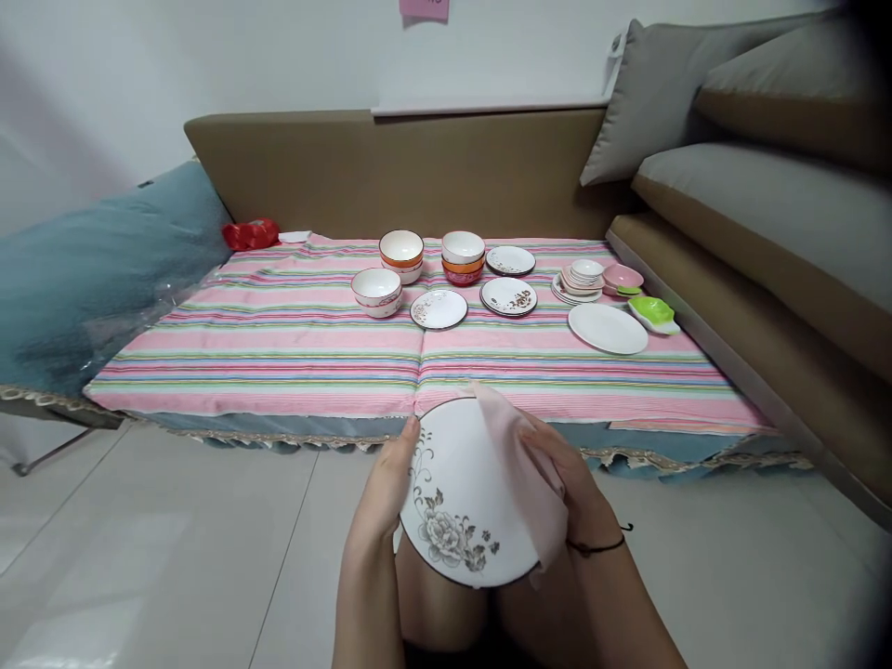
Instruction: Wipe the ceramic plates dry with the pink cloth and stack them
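My left hand [386, 483] grips the left rim of a white plate [456, 502] with a grey flower print, held over my knees. My right hand [568, 478] presses a pale pink cloth [526, 465] onto the right side of that plate, fingers closed on the cloth. On the striped cloth [279, 353] ahead lie more dishes: a white bowl [377, 291], two stacks of bowls [401, 255] [464, 256], flower-print plates [439, 308] [508, 296] [511, 260], a plain white plate [608, 328], a stack of small saucers [580, 280], a pink dish [623, 277] and a green dish [653, 313].
The striped cloth covers a low sofa seat with a brown backrest [390, 172]. Grey and brown cushions [759, 186] are piled at the right. A blue blanket [84, 269] lies at the left, a red bag [249, 234] behind it. White tiled floor [174, 548] lies below.
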A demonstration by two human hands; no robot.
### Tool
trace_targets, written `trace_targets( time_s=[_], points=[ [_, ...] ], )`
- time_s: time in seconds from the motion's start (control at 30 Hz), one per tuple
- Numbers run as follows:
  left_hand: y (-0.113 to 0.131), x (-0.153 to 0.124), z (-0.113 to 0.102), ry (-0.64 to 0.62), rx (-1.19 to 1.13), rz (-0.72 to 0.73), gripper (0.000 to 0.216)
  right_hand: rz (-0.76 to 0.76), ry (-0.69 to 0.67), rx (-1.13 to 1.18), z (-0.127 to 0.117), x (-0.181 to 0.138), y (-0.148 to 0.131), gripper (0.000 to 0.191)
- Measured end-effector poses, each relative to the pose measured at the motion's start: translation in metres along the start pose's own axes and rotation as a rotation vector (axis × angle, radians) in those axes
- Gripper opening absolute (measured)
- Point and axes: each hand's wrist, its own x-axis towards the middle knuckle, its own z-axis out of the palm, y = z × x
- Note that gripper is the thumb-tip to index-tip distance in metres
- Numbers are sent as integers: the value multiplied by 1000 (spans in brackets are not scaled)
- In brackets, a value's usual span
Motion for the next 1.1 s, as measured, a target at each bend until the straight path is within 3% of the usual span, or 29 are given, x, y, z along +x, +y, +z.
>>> trace_targets(
  time_s=[0.17, 0.27, 0.4, 0.67, 0.83, 1.0, 1.1],
  points=[
    [-10, 9, 2, 281, -61, 28, 54, -60, 200, 58, 2, -3, 12, 38],
    [-12, 12, 5, 357, -139, 24, 56, -100, 313, 73, 3, -4, 17, 38],
    [-12, 13, 1, 255, -121, 71, 59, -162, 410, 66, 6, -6, 17, 43],
    [4, -2, -10, -62, 110, 16, 51, -8, 117, -60, 1, -11, 3, 41],
    [8, -8, -11, -52, 154, -17, 46, 134, -60, -47, 1, -11, -1, 48],
    [7, -9, -8, -81, 79, -18, 48, 47, 53, -172, -2, -5, 2, 32],
    [4, -6, -7, -63, 34, 7, 49, -29, 54, -225, -4, -2, 5, 34]
  ],
)
